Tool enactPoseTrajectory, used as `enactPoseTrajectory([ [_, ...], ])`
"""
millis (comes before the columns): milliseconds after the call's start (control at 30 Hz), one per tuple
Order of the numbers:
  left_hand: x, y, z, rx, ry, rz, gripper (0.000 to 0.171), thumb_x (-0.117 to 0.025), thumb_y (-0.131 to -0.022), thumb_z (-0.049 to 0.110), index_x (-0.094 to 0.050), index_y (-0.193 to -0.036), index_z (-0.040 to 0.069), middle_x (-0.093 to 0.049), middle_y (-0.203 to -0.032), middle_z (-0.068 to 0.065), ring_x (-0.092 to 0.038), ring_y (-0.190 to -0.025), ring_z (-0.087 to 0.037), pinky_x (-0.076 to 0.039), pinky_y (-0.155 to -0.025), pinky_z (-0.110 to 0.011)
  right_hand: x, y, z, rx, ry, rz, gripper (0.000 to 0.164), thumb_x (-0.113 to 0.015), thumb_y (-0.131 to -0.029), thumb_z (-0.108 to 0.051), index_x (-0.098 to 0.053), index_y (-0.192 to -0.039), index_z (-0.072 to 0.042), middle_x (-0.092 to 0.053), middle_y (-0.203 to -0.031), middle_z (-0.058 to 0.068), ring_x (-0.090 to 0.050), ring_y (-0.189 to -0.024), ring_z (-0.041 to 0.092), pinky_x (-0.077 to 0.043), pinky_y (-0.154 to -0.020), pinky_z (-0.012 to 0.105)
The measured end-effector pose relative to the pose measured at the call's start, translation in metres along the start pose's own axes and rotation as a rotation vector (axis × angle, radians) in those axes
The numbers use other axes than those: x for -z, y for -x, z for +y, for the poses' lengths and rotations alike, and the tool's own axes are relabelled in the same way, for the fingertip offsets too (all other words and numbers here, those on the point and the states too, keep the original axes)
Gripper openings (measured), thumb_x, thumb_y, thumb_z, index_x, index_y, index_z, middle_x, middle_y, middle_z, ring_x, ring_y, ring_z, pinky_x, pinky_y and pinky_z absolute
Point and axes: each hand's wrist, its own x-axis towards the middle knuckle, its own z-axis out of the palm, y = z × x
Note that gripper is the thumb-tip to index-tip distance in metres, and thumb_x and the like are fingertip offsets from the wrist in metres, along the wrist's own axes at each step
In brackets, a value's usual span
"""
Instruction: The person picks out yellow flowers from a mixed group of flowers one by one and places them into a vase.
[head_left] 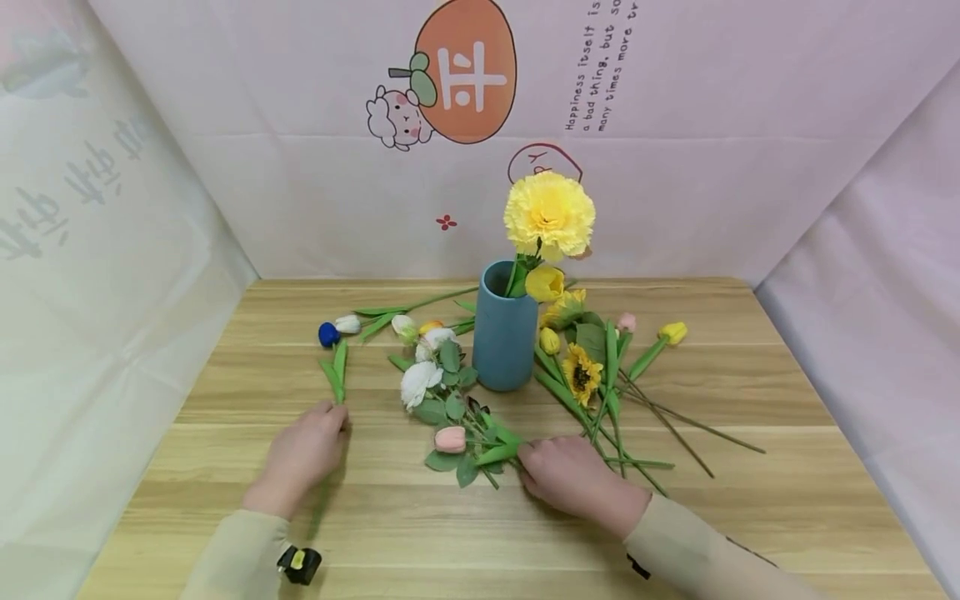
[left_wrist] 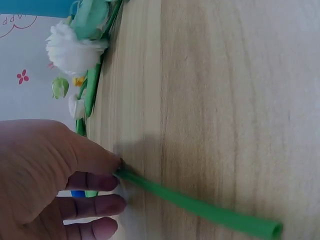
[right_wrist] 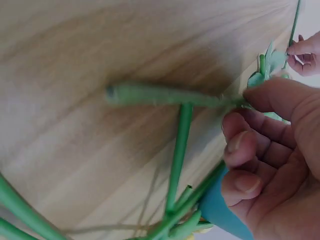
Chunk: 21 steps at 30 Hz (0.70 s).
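Note:
My left hand (head_left: 306, 446) pinches the stem of a blue tulip (head_left: 328, 335) at the left of the table; its green stem (left_wrist: 200, 207) runs out past the thumb in the left wrist view. Between thumb and forefinger, my right hand (head_left: 573, 479) holds a pink tulip (head_left: 451, 440) by its stem (right_wrist: 155, 95). The pink bloom lies over a spray of white flowers (head_left: 422, 383) with grey-green leaves. Behind them a blue vase (head_left: 506, 342) stands upright, with a yellow carnation (head_left: 550, 215) in it. A yellow tulip (head_left: 545, 284) hangs at the vase's rim.
Right of the vase lie sunflowers (head_left: 582, 375), yellow tulips (head_left: 672, 333) and crossing stems (head_left: 682, 433). A white tulip (head_left: 348, 324) lies close to the blue bloom. Printed cloth (head_left: 337, 208) hangs behind the wooden table (head_left: 420, 550).

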Motion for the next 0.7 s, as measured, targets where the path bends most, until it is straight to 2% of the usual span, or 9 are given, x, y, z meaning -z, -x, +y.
enactPoseTrajectory([
  [167, 0.002, 0.000, 0.011, 0.013, -0.004, 0.036, 0.007, -0.068, -0.086, 0.013, -0.064, -0.083, 0.008, -0.056, -0.078, -0.005, -0.056, -0.067, -0.023, -0.053, -0.056, -0.043, 0.002, -0.002, 0.001, -0.050, -0.140, 0.061, 0.025, -0.067, -0.084, -0.013, -0.050, -0.067, -0.018, -0.040, -0.053, -0.010, -0.037, -0.044, 0.005, -0.036, -0.038, 0.024],
  [233, 0.004, -0.001, 0.022, 0.028, 0.036, 0.022, 0.008, -0.066, -0.088, 0.015, -0.064, -0.083, 0.010, -0.057, -0.079, -0.004, -0.056, -0.068, -0.021, -0.053, -0.057, -0.042, 0.005, -0.004, 0.000, -0.083, -0.216, 0.071, 0.024, -0.067, -0.086, -0.012, -0.052, -0.069, -0.019, -0.041, -0.054, -0.011, -0.037, -0.045, 0.004, -0.036, -0.039, 0.022],
  [333, 0.005, -0.001, 0.045, 0.030, 0.130, -0.014, 0.008, -0.065, -0.089, 0.018, -0.065, -0.083, 0.013, -0.057, -0.076, 0.001, -0.053, -0.063, -0.015, -0.050, -0.054, -0.036, 0.011, -0.008, -0.002, -0.142, -0.339, 0.072, 0.013, -0.066, -0.088, -0.013, -0.062, -0.076, -0.017, -0.047, -0.058, -0.012, -0.040, -0.046, 0.002, -0.038, -0.041, 0.021],
  [467, -0.003, 0.000, 0.072, -0.046, 0.238, -0.063, 0.009, -0.066, -0.089, 0.019, -0.064, -0.080, 0.018, -0.053, -0.068, 0.009, -0.046, -0.056, -0.007, -0.044, -0.050, -0.027, 0.013, -0.015, -0.006, -0.204, -0.445, 0.079, 0.005, -0.066, -0.091, -0.015, -0.069, -0.089, -0.012, -0.053, -0.062, -0.012, -0.043, -0.048, 0.002, -0.041, -0.044, 0.022],
  [567, -0.012, 0.001, 0.087, -0.117, 0.269, -0.091, 0.010, -0.068, -0.088, 0.022, -0.064, -0.079, 0.020, -0.051, -0.067, 0.012, -0.046, -0.057, -0.005, -0.043, -0.051, -0.026, 0.010, -0.022, -0.010, -0.224, -0.455, 0.082, 0.007, -0.066, -0.091, -0.018, -0.070, -0.090, -0.012, -0.057, -0.065, -0.010, -0.046, -0.050, 0.003, -0.043, -0.046, 0.023],
  [700, -0.020, 0.001, 0.099, -0.163, 0.278, -0.131, 0.013, -0.068, -0.089, 0.025, -0.063, -0.078, 0.021, -0.049, -0.065, 0.012, -0.046, -0.056, -0.006, -0.042, -0.049, -0.027, 0.005, -0.032, -0.013, -0.218, -0.422, 0.090, 0.008, -0.066, -0.092, -0.019, -0.072, -0.090, -0.013, -0.066, -0.073, -0.006, -0.055, -0.058, 0.004, -0.051, -0.054, 0.027],
])
